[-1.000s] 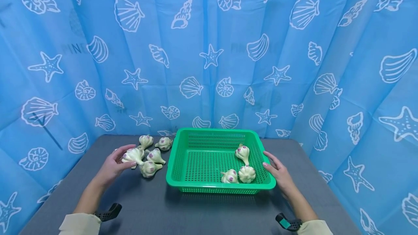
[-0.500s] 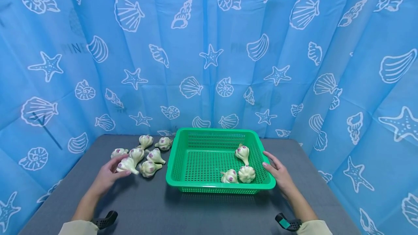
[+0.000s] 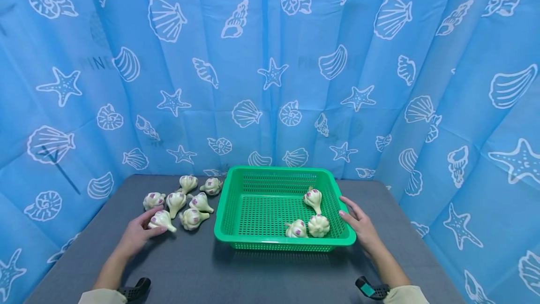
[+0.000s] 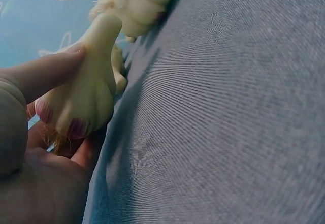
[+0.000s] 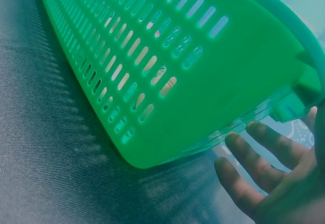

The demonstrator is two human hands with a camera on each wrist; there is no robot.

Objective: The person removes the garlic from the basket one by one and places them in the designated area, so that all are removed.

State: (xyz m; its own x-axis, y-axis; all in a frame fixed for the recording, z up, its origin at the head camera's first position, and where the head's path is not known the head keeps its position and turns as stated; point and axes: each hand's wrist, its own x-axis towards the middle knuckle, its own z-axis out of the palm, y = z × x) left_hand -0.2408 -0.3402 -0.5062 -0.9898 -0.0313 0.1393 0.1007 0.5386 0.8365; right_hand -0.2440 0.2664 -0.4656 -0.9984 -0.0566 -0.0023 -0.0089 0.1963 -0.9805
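A person sits at a dark grey counter [image 3: 253, 271] in front of a blue curtain [image 3: 270, 60] printed with white shells and starfish. Only the forearms and hands show.

The left hand [image 3: 137, 231] rests on the counter at the left and holds a garlic bulb [image 3: 161, 220], thumb and fingers curled round its pale body. In the left wrist view the same bulb [image 4: 86, 94] lies in the palm, its stem pointing away from the hand and purple streaks showing near its root end.

Just beyond this bulb a loose cluster of garlic bulbs [image 3: 181, 198] lies on the counter, close to the left wall of a green basket [image 3: 270, 172].

The basket is a shallow slotted plastic tray standing at the middle of the counter. Three garlic bulbs in the basket [image 3: 312, 217] lie near its front right corner.

The right hand [image 3: 358, 224] lies against the basket's right rim, fingers straight and relaxed, gripping nothing. The right wrist view shows the fingers [image 5: 254, 158] spread just beside the basket's outer wall [image 5: 203, 82].
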